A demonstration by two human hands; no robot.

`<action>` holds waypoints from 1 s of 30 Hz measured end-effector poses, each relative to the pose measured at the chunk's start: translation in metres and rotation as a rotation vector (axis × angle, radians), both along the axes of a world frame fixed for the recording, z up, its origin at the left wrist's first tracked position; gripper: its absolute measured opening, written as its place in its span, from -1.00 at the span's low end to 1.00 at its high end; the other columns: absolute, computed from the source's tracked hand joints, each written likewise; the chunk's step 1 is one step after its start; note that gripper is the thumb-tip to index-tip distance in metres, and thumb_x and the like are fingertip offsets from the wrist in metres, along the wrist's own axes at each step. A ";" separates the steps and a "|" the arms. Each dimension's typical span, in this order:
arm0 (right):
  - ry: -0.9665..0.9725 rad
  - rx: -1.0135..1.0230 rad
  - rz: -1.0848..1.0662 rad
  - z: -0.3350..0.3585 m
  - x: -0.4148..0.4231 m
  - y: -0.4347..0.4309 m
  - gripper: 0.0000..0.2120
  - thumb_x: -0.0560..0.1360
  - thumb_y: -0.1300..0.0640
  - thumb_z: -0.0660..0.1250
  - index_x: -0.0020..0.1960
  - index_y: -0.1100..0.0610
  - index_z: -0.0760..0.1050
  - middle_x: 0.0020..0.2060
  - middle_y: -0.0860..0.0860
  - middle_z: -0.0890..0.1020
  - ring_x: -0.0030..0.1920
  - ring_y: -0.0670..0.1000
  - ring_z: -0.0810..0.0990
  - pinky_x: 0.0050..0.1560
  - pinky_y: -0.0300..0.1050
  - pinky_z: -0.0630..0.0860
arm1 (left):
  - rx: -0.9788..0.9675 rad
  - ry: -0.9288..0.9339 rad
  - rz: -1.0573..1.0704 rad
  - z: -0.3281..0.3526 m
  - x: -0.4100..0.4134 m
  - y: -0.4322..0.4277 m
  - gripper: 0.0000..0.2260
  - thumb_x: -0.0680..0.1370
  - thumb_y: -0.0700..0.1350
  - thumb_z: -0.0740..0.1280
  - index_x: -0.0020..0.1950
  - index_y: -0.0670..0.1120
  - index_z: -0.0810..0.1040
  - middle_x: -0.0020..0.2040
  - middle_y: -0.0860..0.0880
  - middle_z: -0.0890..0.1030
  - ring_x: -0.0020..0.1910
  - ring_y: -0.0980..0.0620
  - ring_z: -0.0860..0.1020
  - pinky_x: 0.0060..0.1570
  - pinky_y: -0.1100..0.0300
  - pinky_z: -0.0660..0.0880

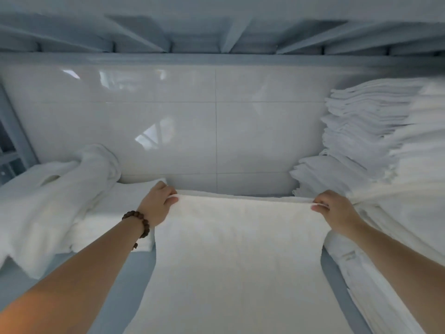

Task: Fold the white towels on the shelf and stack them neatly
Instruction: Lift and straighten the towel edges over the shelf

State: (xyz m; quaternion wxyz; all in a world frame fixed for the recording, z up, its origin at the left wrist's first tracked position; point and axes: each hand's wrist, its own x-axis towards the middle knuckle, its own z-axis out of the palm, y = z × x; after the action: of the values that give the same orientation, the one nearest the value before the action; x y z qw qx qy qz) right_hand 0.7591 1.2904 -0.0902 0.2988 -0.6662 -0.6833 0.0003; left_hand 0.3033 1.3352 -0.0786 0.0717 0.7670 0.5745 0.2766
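Observation:
A white towel [238, 256] lies spread down the middle of the grey-blue shelf [134, 280], reaching from the back wall toward me. My left hand [157, 203] pinches its far left corner. At the far right corner, my right hand [336, 208] pinches the edge between thumb and fingers. The far edge is stretched taut between both hands. A beaded bracelet sits on my left wrist.
A tall stack of folded white towels [366, 131] rises at the right, with more loose cloth [385, 273] below it. Crumpled white towels [60, 203] are heaped at the left. A glossy tiled wall [216, 121] closes the back; shelf slats [216, 37] run overhead.

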 end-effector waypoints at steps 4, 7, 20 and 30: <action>-0.048 -0.012 0.026 0.037 0.001 -0.037 -0.90 0.42 0.24 0.44 -0.18 0.28 0.60 -0.24 0.19 0.58 -0.18 0.21 0.56 -0.14 -0.01 0.40 | 0.002 0.003 0.002 0.035 -0.008 -0.036 -0.91 0.54 -0.15 0.33 -0.07 -0.17 0.57 -0.11 -0.02 0.45 -0.10 -0.04 0.48 -0.07 0.21 0.30; -0.143 0.001 0.003 0.058 0.001 -0.069 -0.81 0.40 0.14 0.47 -0.25 0.27 0.58 -0.32 0.20 0.56 -0.27 0.21 0.56 -0.23 -0.05 0.36 | -0.027 0.013 0.024 0.058 -0.020 -0.063 -0.89 0.51 -0.06 0.38 -0.13 -0.09 0.58 -0.12 -0.01 0.51 -0.10 0.00 0.48 -0.08 0.19 0.33; -0.217 0.048 0.015 0.101 -0.003 -0.175 -0.90 0.44 0.23 0.40 -0.11 0.27 0.62 -0.19 0.19 0.59 -0.17 0.21 0.57 -0.14 -0.01 0.42 | 0.169 0.361 -0.138 0.092 -0.066 -0.151 -0.92 0.53 -0.20 0.32 -0.10 -0.22 0.53 -0.13 -0.14 0.53 -0.18 -0.19 0.54 -0.16 0.06 0.46; -0.160 0.204 -0.051 0.118 -0.046 -0.275 -0.88 0.50 0.24 0.33 -0.15 0.28 0.58 -0.20 0.17 0.57 -0.20 0.22 0.56 -0.18 0.00 0.43 | 0.213 0.097 -0.057 0.119 -0.111 -0.239 -0.86 0.54 -0.12 0.33 -0.06 -0.19 0.57 -0.15 -0.05 0.55 -0.21 -0.04 0.49 -0.17 0.18 0.36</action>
State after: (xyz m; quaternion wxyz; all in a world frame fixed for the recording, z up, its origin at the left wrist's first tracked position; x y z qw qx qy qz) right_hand 0.7126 1.0150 0.0279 0.3095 -0.6474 -0.6842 -0.1301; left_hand 0.1921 1.0964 0.0408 -0.0301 0.7988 0.5227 0.2963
